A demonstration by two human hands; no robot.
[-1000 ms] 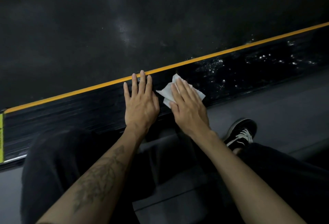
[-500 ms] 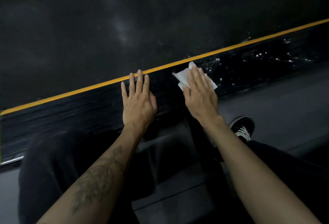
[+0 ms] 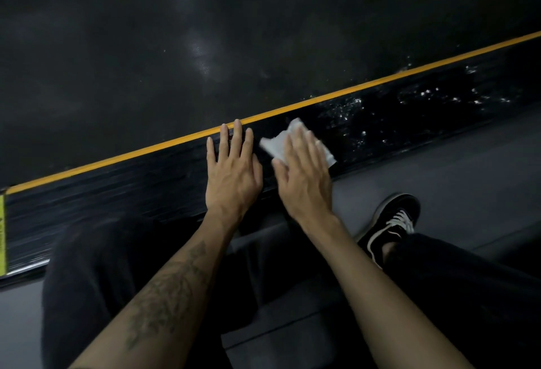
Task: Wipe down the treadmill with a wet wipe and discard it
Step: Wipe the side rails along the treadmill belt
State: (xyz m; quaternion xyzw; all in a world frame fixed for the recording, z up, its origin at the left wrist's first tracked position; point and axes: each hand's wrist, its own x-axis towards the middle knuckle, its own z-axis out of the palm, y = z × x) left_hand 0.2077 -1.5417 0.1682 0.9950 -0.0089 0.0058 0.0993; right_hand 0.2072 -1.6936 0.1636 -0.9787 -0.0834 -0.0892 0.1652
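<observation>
Centrally in the head view, the right hand (image 3: 304, 172) pressed flat, fingers straight, on the white wet wipe (image 3: 279, 143), whose edges showed beyond the fingertips and thumb. Both lay on the treadmill's black side rail (image 3: 117, 190), just below its orange stripe (image 3: 351, 92). Just left, the left hand (image 3: 232, 169) rested spread and flat on the rail, holding nothing. A yellow label (image 3: 2, 234) at the left edge was unreadable.

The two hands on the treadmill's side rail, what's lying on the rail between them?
Only bare black side rail separates the left hand and the right hand in the head view; the wet wipe lies under the right hand.
</observation>
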